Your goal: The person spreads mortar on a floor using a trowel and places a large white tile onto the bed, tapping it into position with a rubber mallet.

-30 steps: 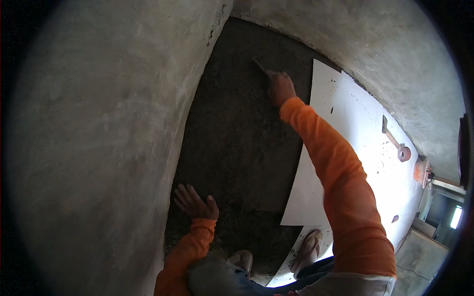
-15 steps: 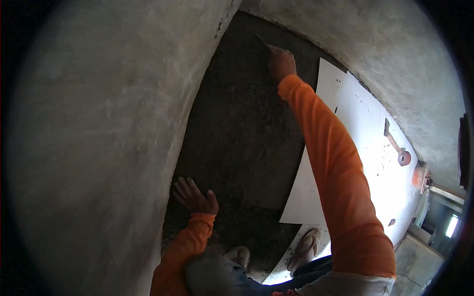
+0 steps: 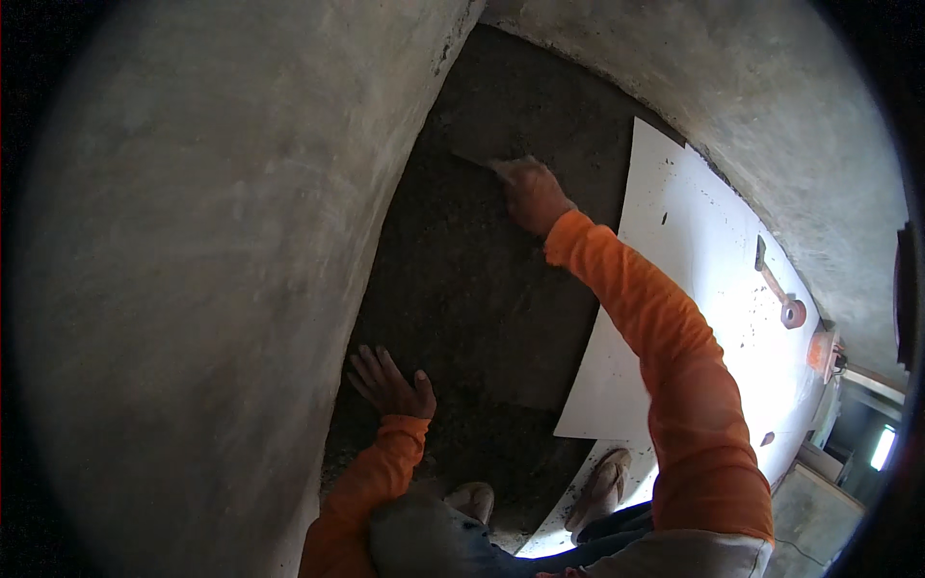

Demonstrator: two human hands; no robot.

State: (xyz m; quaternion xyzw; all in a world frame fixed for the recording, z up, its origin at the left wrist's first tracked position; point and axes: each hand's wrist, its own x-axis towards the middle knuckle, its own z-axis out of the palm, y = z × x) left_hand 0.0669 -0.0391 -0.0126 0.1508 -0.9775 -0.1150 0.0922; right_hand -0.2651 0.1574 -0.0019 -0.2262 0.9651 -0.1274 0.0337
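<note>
A dark, rough cement surface covers the floor between the plastered walls. My right hand grips a thin flat blade, probably a trowel, low over the upper part of this surface, its tip pointing left. The tool's handle is hidden in my fingers. My left hand lies palm down with fingers spread on the dark floor, close beside the left wall.
A white sheet lies along the right with dark crumbs, a hammer-like tool and a brown tape roll on it. An orange object stands beyond. My sandalled feet are at the lower edge. A wall borders the back right.
My right hand with the blade moved away from me, then came back down and leftward, the blade now flatter across the view. My left hand stays spread in nearly the same place.
</note>
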